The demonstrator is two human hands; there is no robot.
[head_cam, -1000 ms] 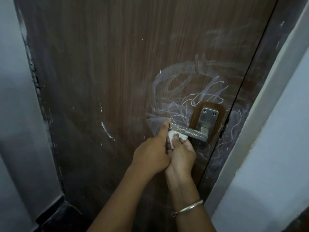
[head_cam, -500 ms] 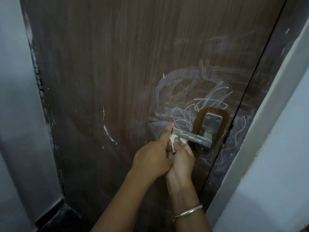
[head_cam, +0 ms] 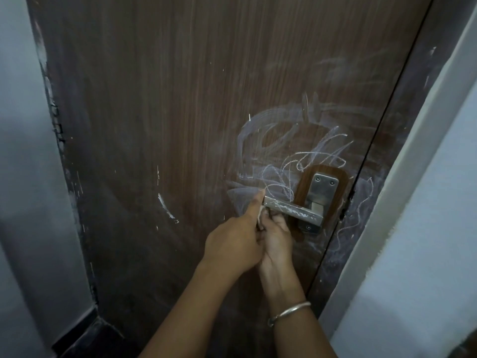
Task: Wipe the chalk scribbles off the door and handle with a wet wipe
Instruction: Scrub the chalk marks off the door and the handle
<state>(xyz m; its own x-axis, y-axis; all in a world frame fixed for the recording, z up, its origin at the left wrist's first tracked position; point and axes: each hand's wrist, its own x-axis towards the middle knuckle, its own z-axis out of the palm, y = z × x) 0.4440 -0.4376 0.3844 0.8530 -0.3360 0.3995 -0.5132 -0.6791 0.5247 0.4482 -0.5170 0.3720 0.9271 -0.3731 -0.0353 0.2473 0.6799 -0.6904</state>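
Observation:
A dark brown wooden door [head_cam: 180, 125] fills the view, with white chalk scribbles [head_cam: 291, 161] and smears above and left of a metal lever handle [head_cam: 291, 209] that is streaked with chalk. Under the handle's free end, my left hand [head_cam: 232, 244] and my right hand [head_cam: 277, 239] are pressed together. A thin strip of the white wet wipe [head_cam: 260, 215] shows between them; most of it is hidden. My left thumb touches the handle's left tip. My right fingers curl under the lever.
The handle's steel plate [head_cam: 322, 187] sits on a lighter wood backing. More chalk lines [head_cam: 356, 210] run down the dark door frame on the right. A pale wall [head_cam: 426, 202] flanks the right, another wall [head_cam: 23, 177] the left. A short chalk arc [head_cam: 165, 208] marks the door's left.
Both hands stay under the handle's end. The wipe shows less than before, now mostly covered by the hands. The camera view has shifted slightly.

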